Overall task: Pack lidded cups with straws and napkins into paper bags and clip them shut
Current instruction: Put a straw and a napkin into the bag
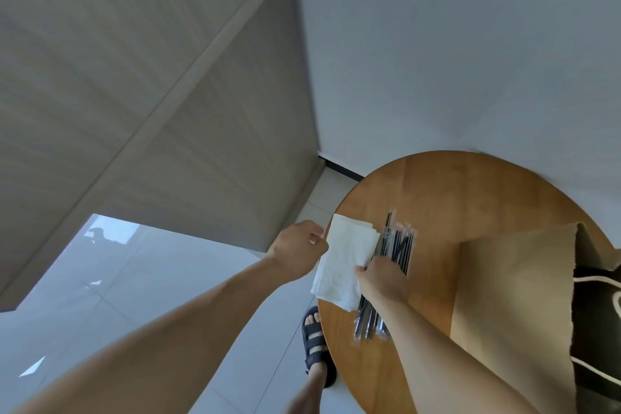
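Fingers (314,235) pinch napkins (349,245); the paper bag (510,279) seemingly holds something dark (598,312).

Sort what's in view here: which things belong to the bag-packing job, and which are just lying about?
Part of the job:
- napkins, held at opposite edges by the left hand and right hand
- wrapped straws
- paper bag, lying flat on the table

Just lying about:
- black item with white lines beside the bag

No cups or clips in view.

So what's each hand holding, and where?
Both hold the napkin: left hand pinches its left edge, right hand its right edge, above the straws.
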`<state>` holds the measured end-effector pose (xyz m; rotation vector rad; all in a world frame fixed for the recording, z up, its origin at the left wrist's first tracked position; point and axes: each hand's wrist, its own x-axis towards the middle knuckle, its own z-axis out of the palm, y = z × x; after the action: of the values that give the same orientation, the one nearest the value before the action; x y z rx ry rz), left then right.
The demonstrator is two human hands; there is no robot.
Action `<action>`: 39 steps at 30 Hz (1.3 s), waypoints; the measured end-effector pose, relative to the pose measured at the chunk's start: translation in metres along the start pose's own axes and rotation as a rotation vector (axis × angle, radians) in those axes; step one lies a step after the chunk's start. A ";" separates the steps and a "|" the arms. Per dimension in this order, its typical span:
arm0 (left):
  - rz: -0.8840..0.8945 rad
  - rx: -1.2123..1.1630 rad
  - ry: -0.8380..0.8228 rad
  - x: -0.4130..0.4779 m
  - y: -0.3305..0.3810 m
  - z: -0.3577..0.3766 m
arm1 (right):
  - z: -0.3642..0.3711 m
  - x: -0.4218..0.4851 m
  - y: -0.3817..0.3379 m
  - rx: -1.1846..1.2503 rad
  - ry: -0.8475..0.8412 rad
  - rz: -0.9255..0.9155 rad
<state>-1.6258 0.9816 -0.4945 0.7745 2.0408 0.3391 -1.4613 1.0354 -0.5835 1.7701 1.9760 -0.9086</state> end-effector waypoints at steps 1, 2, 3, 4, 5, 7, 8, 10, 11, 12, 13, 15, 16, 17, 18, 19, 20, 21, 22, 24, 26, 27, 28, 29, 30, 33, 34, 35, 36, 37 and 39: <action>0.000 -0.004 -0.002 0.000 0.001 0.000 | -0.001 -0.001 0.000 -0.006 0.000 -0.007; -0.002 -0.010 -0.005 0.000 0.003 0.000 | -0.003 -0.001 0.001 -0.007 -0.001 -0.015; -0.004 -0.011 -0.008 0.000 0.004 0.000 | -0.004 -0.002 0.001 -0.003 0.002 -0.025; -0.007 -0.008 -0.009 0.000 0.005 0.000 | -0.006 -0.003 0.002 0.004 0.010 -0.036; -0.011 -0.004 -0.006 -0.001 0.007 0.000 | -0.009 -0.004 0.003 0.013 0.020 -0.046; -0.016 -0.011 0.007 -0.002 0.010 0.000 | -0.014 -0.006 0.003 0.048 0.037 -0.073; -0.015 -0.022 0.014 -0.003 0.011 -0.001 | -0.015 -0.007 0.002 0.100 0.031 -0.087; -0.020 -0.071 0.028 -0.002 0.014 0.000 | -0.019 -0.011 0.001 0.344 -0.003 -0.100; -0.029 -0.102 0.032 0.000 0.016 0.002 | -0.022 -0.013 0.000 0.526 -0.017 -0.098; -0.049 -0.131 0.025 0.000 0.018 0.003 | -0.026 -0.016 0.000 0.714 -0.023 -0.096; -0.079 -0.166 0.006 0.000 0.021 0.005 | -0.030 -0.020 0.001 0.878 -0.024 -0.096; -0.162 -0.300 -0.070 0.001 0.024 0.010 | -0.037 -0.026 0.006 1.094 -0.041 -0.115; -0.222 -0.402 -0.114 0.001 0.026 0.013 | -0.038 -0.029 0.008 1.160 -0.063 -0.130; -0.269 -0.505 -0.156 0.000 0.028 0.016 | -0.040 -0.031 0.010 1.207 -0.086 -0.140; -0.296 -0.591 -0.188 -0.002 0.028 0.019 | -0.041 -0.032 0.013 1.239 -0.103 -0.144; -0.304 -0.641 -0.200 -0.002 0.028 0.022 | -0.042 -0.033 0.017 1.266 -0.115 -0.140; -0.297 -0.656 -0.199 -0.002 0.026 0.025 | -0.041 -0.033 0.021 1.291 -0.119 -0.134; -0.285 -0.655 -0.186 -0.002 0.025 0.027 | -0.040 -0.033 0.026 1.313 -0.117 -0.123; -0.276 -0.646 -0.171 -0.001 0.024 0.029 | -0.037 -0.033 0.031 1.325 -0.104 -0.101; -0.255 -0.608 -0.140 -0.001 0.023 0.031 | -0.029 -0.030 0.041 1.229 -0.009 -0.041; -0.215 -0.529 -0.095 -0.002 0.022 0.030 | -0.018 -0.021 0.048 0.895 0.131 0.015; -0.191 -0.487 -0.075 -0.001 0.022 0.030 | -0.013 -0.016 0.050 0.684 0.143 0.030; -0.170 -0.457 -0.058 -0.001 0.021 0.029 | -0.009 -0.011 0.050 0.505 0.119 0.044; -0.155 -0.436 -0.042 -0.002 0.021 0.029 | -0.005 -0.007 0.050 0.379 0.091 0.054; -0.143 -0.418 -0.028 -0.002 0.021 0.028 | -0.002 -0.003 0.049 0.292 0.075 0.055; -0.118 -0.383 -0.014 -0.001 0.019 0.028 | 0.005 0.005 0.048 0.159 0.044 0.040; -0.113 -0.375 -0.014 -0.001 0.019 0.028 | 0.005 0.006 0.048 0.159 0.032 0.051; -0.107 -0.367 -0.017 -0.002 0.019 0.028 | 0.004 0.005 0.048 0.174 0.021 0.063; -0.104 -0.362 -0.024 -0.002 0.019 0.027 | 0.001 0.003 0.048 0.195 0.015 0.072; -0.100 -0.361 -0.028 -0.003 0.020 0.027 | -0.003 0.001 0.047 0.219 0.014 0.082; -0.085 -0.359 -0.024 -0.004 0.024 0.025 | -0.013 -0.006 0.044 0.289 0.035 0.083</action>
<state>-1.5944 0.9960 -0.4942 0.4674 1.9102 0.6239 -1.4157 1.0408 -0.5802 2.0183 1.8506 -1.1917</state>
